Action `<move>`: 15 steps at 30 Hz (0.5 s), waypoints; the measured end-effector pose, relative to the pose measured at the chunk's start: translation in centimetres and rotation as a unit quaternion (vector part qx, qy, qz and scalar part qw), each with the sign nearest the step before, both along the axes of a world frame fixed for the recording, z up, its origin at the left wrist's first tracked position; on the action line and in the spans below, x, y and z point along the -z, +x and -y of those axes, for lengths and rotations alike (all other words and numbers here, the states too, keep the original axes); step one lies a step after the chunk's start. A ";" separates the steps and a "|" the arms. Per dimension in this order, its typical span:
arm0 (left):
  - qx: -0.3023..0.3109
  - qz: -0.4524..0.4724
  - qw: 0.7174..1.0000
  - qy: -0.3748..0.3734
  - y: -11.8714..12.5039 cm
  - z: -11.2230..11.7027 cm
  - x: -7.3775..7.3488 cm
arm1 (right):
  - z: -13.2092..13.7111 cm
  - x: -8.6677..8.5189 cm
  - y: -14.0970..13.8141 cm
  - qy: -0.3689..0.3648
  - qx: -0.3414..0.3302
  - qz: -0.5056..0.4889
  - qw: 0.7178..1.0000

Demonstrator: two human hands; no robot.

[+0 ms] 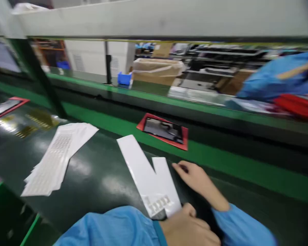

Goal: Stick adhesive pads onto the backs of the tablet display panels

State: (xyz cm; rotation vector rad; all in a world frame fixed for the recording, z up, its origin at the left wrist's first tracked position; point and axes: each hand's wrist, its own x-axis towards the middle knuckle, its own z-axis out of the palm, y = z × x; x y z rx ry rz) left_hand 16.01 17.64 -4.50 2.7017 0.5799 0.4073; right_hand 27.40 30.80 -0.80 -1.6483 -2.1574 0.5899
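My left hand (192,227), in a blue sleeve, reaches across the bottom of the view over the lower end of a white sheet (136,160) with a row of small pale stickers. Its fingers are curled and mostly hidden, so what they hold does not show. Just right of a second white strip (163,174), my right hand (192,176) has thumb and fingers drawn together in a pinch. Anything between them is too small or blurred to make out. Behind the sheets, a dark glossy phone-like panel (164,130) lies on a red tray (184,138) on the green belt.
A fanned stack of white sticker sheets (58,157) lies left on the dark table. Farther left is another red-edged tray (15,106). A green post (41,75) and an overhead beam (154,20) frame the bench. Across the line a person's blue sleeve (269,75) shows.
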 end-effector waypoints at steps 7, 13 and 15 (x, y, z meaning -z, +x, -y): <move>-0.042 0.153 0.987 -0.031 -0.8 2.0 0.0 | 7.5 1.2 -0.4 0.096 0.000 0.087 0.992; 0.000 0.158 0.987 -0.040 -1.6 2.5 -1.2 | 7.4 1.2 -0.3 0.102 -0.002 0.118 0.988; 0.013 0.125 0.992 -0.021 -1.7 2.4 -1.2 | 7.2 1.2 -0.4 0.102 -0.006 0.122 0.987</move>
